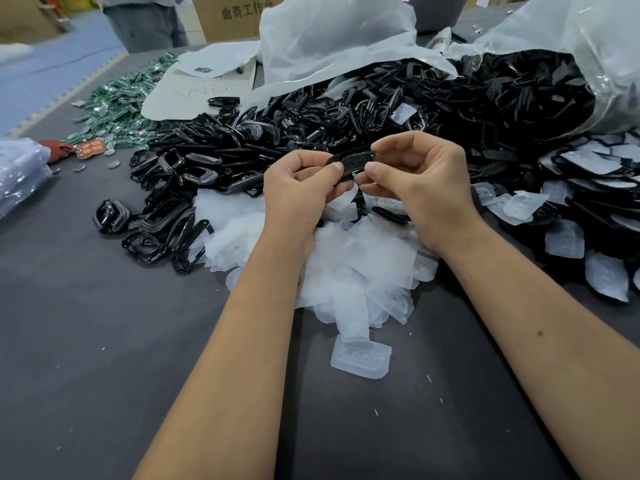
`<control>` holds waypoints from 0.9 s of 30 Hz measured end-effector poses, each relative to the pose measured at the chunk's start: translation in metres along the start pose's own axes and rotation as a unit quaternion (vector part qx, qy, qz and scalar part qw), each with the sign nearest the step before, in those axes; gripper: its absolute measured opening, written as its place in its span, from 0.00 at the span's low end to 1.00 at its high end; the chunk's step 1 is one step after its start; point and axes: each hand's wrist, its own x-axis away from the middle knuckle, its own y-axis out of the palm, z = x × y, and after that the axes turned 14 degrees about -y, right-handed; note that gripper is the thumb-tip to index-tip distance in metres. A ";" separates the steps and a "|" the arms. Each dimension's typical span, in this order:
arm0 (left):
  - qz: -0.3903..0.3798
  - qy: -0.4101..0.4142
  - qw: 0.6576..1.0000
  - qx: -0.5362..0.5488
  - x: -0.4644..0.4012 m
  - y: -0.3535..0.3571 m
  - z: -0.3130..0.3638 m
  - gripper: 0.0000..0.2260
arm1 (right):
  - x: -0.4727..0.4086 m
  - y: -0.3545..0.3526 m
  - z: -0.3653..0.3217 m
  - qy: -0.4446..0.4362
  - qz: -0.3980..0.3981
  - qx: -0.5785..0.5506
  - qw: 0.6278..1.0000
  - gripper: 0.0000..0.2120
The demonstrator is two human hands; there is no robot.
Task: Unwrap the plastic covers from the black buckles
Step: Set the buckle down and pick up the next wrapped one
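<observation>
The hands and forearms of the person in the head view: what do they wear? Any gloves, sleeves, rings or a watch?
Nothing is worn. The left hand and the right hand are bare, without gloves or visible rings. Both forearms are uncovered as far as the frame shows: no sleeve edge, no watch, no bracelet. The right forearm has one small dark mark.

Black buckles (263,133) were glossy hard plastic; peeled covers (349,271) thin, frosted translucent plastic; desk (86,323) had matt dark grey cloth-like surface; bag (332,39) was milky film.
</observation>
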 end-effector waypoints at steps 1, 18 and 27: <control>-0.001 0.001 1.000 0.001 -0.001 0.000 0.000 0.05 | 0.000 0.000 0.000 0.000 0.001 0.000 1.000 0.10; -0.054 0.020 0.998 -0.023 -0.002 -0.002 -0.005 0.03 | -0.002 -0.001 0.007 0.001 0.010 0.075 0.997 0.04; -0.059 0.004 0.998 -0.025 -0.005 -0.006 -0.006 0.04 | -0.002 -0.003 0.009 -0.092 0.004 0.217 0.972 0.06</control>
